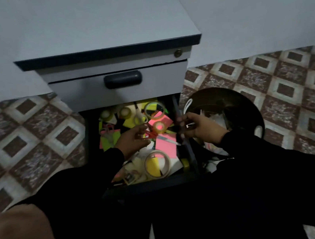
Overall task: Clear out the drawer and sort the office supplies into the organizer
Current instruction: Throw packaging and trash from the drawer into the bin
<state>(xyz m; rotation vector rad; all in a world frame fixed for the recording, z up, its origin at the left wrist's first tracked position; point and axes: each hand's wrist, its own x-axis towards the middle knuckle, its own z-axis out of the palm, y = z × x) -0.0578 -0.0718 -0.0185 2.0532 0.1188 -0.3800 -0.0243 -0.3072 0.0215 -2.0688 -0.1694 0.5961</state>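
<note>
Hands over the open drawer

Drawer of the grey cabinet stands pulled out, littered with tape rolls, pink and yellow sticky notes and red-handled scissors. Above its middle the left hand hangs with loosely curled fingers – whether it holds anything, I cannot tell. At its right edge the right hand pinches a small dark item – too dim to name. Right of the drawer stands a dark round bin

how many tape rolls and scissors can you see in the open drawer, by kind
Tape rolls: 5, two small ones at the back left, a larger one at the back right, a small one mid-drawer, a big one in front
Scissors: 2, white-handled and red-handled
Total: 7
</note>
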